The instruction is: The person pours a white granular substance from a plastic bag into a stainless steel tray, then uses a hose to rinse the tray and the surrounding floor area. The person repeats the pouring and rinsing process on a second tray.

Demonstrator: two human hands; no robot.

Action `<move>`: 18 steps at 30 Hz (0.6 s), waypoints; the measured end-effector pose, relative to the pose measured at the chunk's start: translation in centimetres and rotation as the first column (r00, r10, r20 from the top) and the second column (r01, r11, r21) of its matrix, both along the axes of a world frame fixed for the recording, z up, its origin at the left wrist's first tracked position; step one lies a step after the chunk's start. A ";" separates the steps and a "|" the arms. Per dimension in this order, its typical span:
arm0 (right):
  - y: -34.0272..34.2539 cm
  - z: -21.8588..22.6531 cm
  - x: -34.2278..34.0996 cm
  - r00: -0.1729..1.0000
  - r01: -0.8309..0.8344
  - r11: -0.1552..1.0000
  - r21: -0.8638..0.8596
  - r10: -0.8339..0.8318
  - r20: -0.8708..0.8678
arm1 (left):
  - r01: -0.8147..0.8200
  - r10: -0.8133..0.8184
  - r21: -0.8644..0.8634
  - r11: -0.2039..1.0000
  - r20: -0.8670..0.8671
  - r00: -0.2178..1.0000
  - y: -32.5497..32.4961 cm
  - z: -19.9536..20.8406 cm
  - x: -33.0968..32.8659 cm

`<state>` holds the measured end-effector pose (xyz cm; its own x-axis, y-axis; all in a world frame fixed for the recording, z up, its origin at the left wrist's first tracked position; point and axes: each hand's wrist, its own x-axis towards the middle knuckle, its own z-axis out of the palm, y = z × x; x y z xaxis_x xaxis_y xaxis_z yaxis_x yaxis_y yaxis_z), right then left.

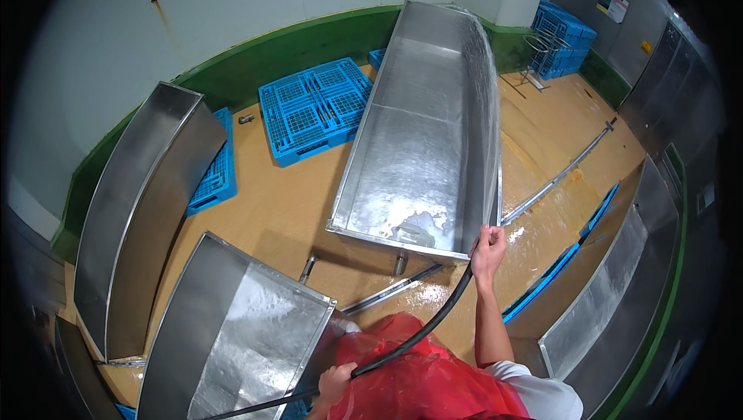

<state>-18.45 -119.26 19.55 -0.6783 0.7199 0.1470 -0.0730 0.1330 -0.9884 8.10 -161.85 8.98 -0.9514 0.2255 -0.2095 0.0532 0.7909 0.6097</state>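
My right hand (487,251) is closed round the end of a black hose (445,308), at the near right corner of a long stainless steel trough (406,165). From there a stream of water (491,103) runs up along the trough's right wall to its far end. Wet patches shine on the trough's bottom. Lower down, my left hand (336,383) grips the same hose, which crosses in front of my red apron (433,377) and trails off to the lower left. Beside that hand stands a second steel trough (240,335) with a wet, bright inside.
Another steel trough (147,211) stands at the left, and one more (619,273) at the right. Blue plastic pallets (313,107) lie by the green-based wall; blue crates (565,37) are stacked at the far right. Metal bars (561,172) lie on the wet tan floor (286,196).
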 end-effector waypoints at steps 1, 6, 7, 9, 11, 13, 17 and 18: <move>0.0 0.0 0.1 1.000 0.000 1.000 0.004 0.000 -0.001 | -0.003 0.003 -0.007 1.000 0.010 1.000 0.1 0.2 0.1; -0.2 -0.8 -0.5 0.999 -0.031 0.999 0.004 0.031 -0.016 | 0.039 -0.036 -0.091 0.995 0.038 0.999 0.8 1.7 -0.3; -0.8 -0.4 -0.7 0.999 -0.045 0.999 0.003 0.045 -0.006 | 0.023 -0.029 -0.089 0.996 -0.059 0.998 0.8 1.5 0.3; -2.0 0.2 -1.3 0.997 -0.078 0.997 -0.001 0.078 0.006 | -0.011 0.005 -0.055 0.998 -0.111 0.994 0.6 1.1 1.3; -3.0 0.7 -1.9 0.994 -0.106 0.994 0.000 0.106 0.012 | -0.026 0.021 -0.053 0.998 -0.101 0.995 0.8 1.7 1.4; -4.0 1.0 -2.5 0.989 -0.144 0.990 0.006 0.144 0.015 | -0.033 0.031 -0.091 0.995 -0.024 0.999 0.8 2.5 1.6; -5.9 1.0 -3.5 0.976 -0.219 0.976 0.007 0.219 0.025 | -0.083 0.079 -0.118 0.990 -0.035 0.996 0.9 2.5 2.6; -6.2 1.0 -3.8 0.973 -0.229 0.973 0.001 0.229 0.024 | -0.096 0.093 -0.133 0.987 -0.025 0.995 1.0 2.6 2.7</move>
